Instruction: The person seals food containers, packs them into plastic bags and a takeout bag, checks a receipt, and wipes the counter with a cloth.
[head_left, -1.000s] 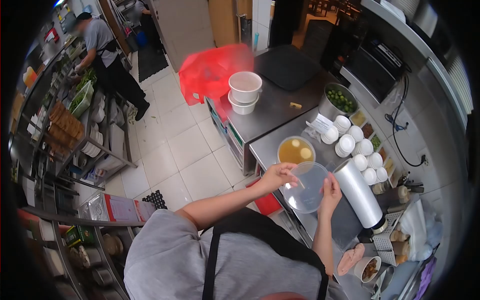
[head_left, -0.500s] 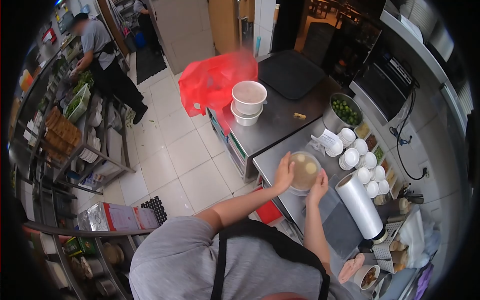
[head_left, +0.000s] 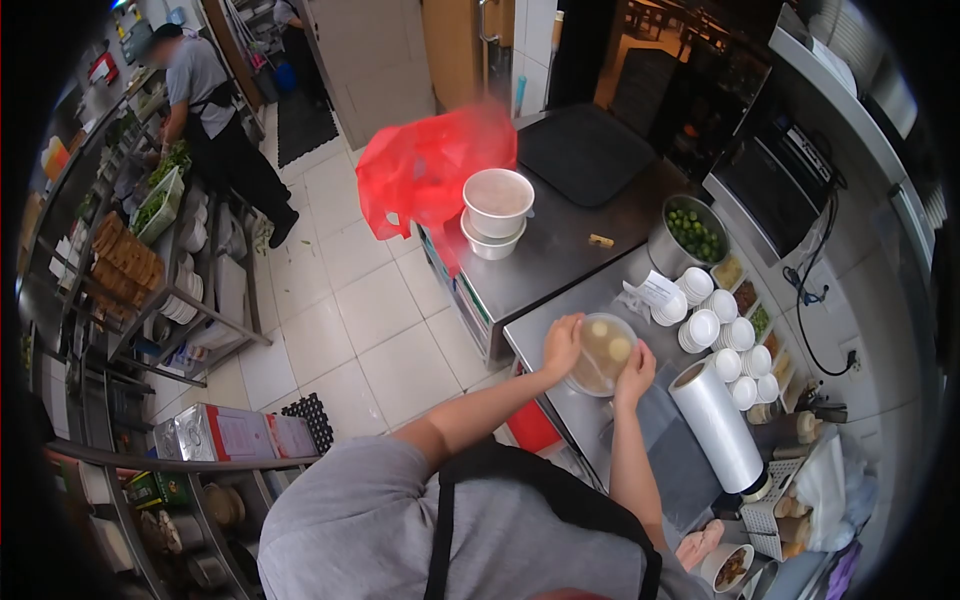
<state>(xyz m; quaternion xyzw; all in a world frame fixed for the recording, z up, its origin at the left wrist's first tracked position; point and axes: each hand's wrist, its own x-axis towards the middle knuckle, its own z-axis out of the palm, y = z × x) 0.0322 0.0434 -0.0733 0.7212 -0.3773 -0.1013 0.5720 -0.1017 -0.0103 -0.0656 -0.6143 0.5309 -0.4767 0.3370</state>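
Centrally, a clear lid (head_left: 596, 370) is grasped at its edge by both hands. Its left side is gripped by the left hand (head_left: 563, 346), its right side by the right hand (head_left: 634, 379); the grip is closed on the rim in each case. Beneath the lid, a bowl of soup (head_left: 620, 349) is seen at the near table (head_left: 530, 332); two pale round pieces are made out through the plastic. Whether the lid is fully seated cannot be told.

Just right of the right hand, a roll of plastic film (head_left: 716, 425) is laid at a slant. Above it, small white cups (head_left: 727, 333) are clustered, with a printed slip (head_left: 656, 289) set beside them. Near these, a metal pot (head_left: 666, 245) is filled with small green fruit (head_left: 690, 231).

On the far table (head_left: 560, 258), two white tubs (head_left: 498, 194) are stacked, flanked by a red bag (head_left: 428, 165) and a black tray (head_left: 584, 155). At far left, a co-worker (head_left: 205, 95) is bent over greens (head_left: 152, 208).
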